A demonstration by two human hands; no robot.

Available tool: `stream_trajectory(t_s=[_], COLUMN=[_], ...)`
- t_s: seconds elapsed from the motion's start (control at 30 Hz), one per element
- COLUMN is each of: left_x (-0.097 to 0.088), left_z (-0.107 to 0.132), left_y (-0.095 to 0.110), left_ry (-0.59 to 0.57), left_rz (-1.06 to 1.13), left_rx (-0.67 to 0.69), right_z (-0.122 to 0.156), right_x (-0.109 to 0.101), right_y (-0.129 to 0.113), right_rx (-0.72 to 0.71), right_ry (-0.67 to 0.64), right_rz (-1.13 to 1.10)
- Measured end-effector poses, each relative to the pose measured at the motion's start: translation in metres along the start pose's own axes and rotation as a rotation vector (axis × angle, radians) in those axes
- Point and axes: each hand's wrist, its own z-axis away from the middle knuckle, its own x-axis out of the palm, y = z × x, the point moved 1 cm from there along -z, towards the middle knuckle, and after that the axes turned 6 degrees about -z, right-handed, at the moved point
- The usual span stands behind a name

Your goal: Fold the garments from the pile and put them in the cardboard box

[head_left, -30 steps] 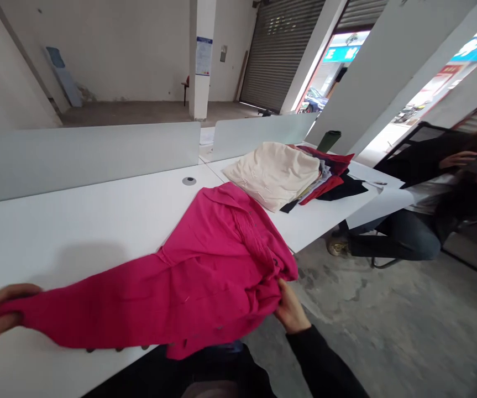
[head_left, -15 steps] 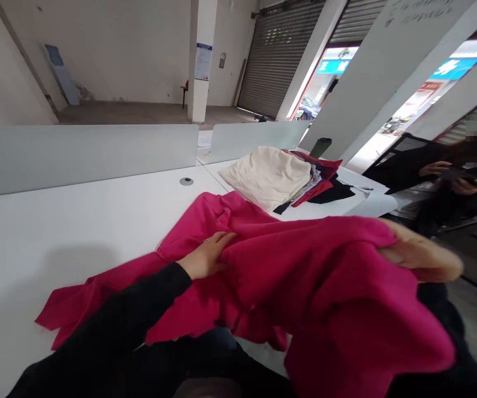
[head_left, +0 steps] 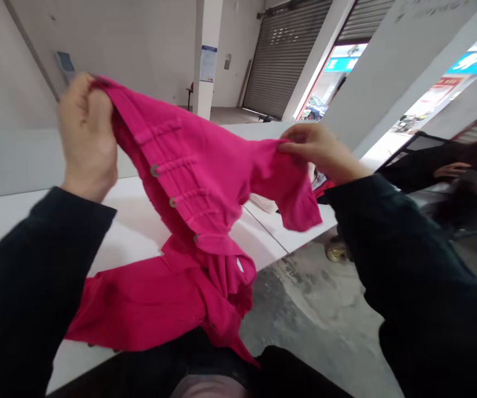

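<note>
A bright pink buttoned garment [head_left: 217, 160] is stretched in the air between my two hands. My left hand [head_left: 89, 135] is closed on its upper left end, raised highest. Lower and to the right, my right hand [head_left: 315, 146] pinches the edge of a short sleeve-like part, which droops below the fingers. Several round buttons run down the folded strip along the garment's left edge. The rest of the pink cloth lies bunched on the white table's near edge, partly hanging over it. Its full shape is hidden by folds.
The white table [head_left: 139, 221] stretches ahead, with a frosted divider [head_left: 14, 160] along its back. Behind my right hand, a pile of cloth is mostly hidden. At the right, another person's hands [head_left: 456, 168] hold a dark object. Concrete floor [head_left: 313, 298] shows at the lower right.
Both hands have risen, lifting part of the garment off the table. My left hand went from lying on the cloth to gripping it high at the left; my right hand moved left and up.
</note>
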Motion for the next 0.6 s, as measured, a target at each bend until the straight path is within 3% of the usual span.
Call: stream_trajectory(t_s=[0.07, 0.1, 0.17, 0.23, 0.3, 0.37, 0.47, 0.53, 0.6], left_x=[-0.015, -0.02, -0.027, -0.035, -0.046, -0.059, -0.066, -0.055, -0.032], left_z=[-0.009, -0.01, -0.007, -0.002, 0.0, 0.0, 0.01, 0.029, 0.058], left_y=[0.005, 0.005, 0.002, -0.006, -0.018, -0.034, -0.056, -0.061, -0.055], left_ry=[0.072, 0.056, -0.016, -0.082, -0.078, -0.061, -0.175, -0.319, -0.537], left_rz=[-0.1, -0.156, -0.271, -0.382, -0.467, -0.514, -0.592, -0.611, -0.51], left_rx=[0.117, 0.144, 0.157, 0.143, 0.108, 0.03, -0.087, -0.016, 0.143], right_z=[0.0, 0.006, 0.027, 0.057, 0.088, 0.114, 0.135, 0.135, 0.126], right_x=[0.028, 0.044, 0.078, 0.111, 0.139, 0.161, 0.179, 0.178, 0.17], right_y=[-0.002, -0.004, -0.008, -0.005, 0.009, 0.03, 0.056, 0.056, 0.041], right_rx=[-0.171, -0.249, -0.364, -0.418, -0.428, -0.376, -0.211, -0.083, 0.033], right_ry=[0.009, -0.051, -0.355, -0.782, -1.045, -1.078, -0.974, -0.882, -0.828], right_rz=[0.113, 0.142, 0.135, 0.121, 0.134, 0.153, -0.021, -0.273, -0.495])
